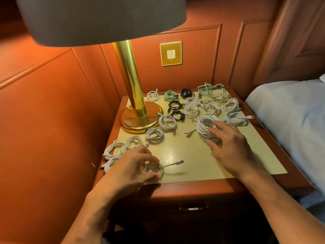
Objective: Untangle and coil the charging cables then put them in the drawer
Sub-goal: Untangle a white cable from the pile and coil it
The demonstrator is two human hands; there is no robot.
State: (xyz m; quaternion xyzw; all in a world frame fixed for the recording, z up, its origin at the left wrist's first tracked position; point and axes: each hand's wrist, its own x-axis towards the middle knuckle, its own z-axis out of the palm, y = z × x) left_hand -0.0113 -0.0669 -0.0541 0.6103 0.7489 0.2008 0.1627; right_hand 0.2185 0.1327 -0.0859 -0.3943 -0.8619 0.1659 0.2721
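Several coiled charging cables, white, black and green, lie spread over the nightstand top (193, 166). My left hand (133, 166) grips a small white coil (154, 170) at the front edge, and its plug end (179, 162) sticks out to the right. My right hand (230, 147) reaches over a large white coil (204, 125), with the fingers spread and their tips touching it. The drawer (193, 207) below the top is closed; its handle shows in shadow.
A brass lamp base (139, 120) and stem stand at the back left, under a dark shade (102, 18) that fills the upper view. A bed with white sheets (290, 117) borders the nightstand on the right. A wall switch plate (170, 53) sits behind.
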